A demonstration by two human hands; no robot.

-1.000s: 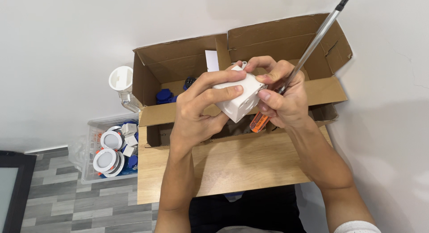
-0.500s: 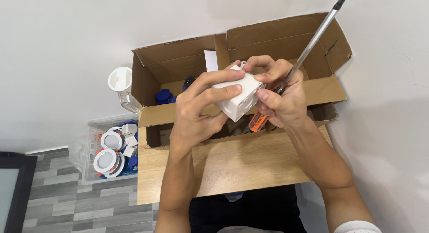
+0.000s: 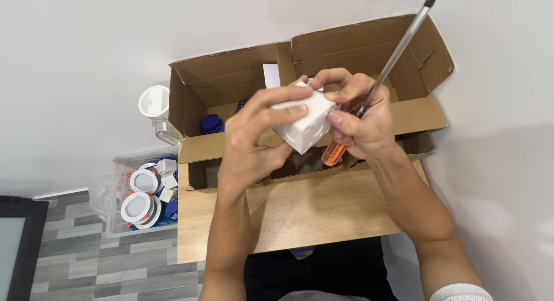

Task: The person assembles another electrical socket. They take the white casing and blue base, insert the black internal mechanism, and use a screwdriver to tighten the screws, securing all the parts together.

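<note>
Above the open cardboard box [image 3: 369, 53], at frame centre: white square box [image 3: 304, 123] gripped in left hand [image 3: 254, 140], tilted; right hand [image 3: 362, 119] touching its right edge, clutching screwdriver [image 3: 385, 76] angled toward upper right.

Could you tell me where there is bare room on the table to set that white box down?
The wooden table is bare between the cardboard box and the person's lap, under the forearms. The cardboard box itself is crowded with blue parts. The left hand holds the white box; the right hand grips a screwdriver.
</note>
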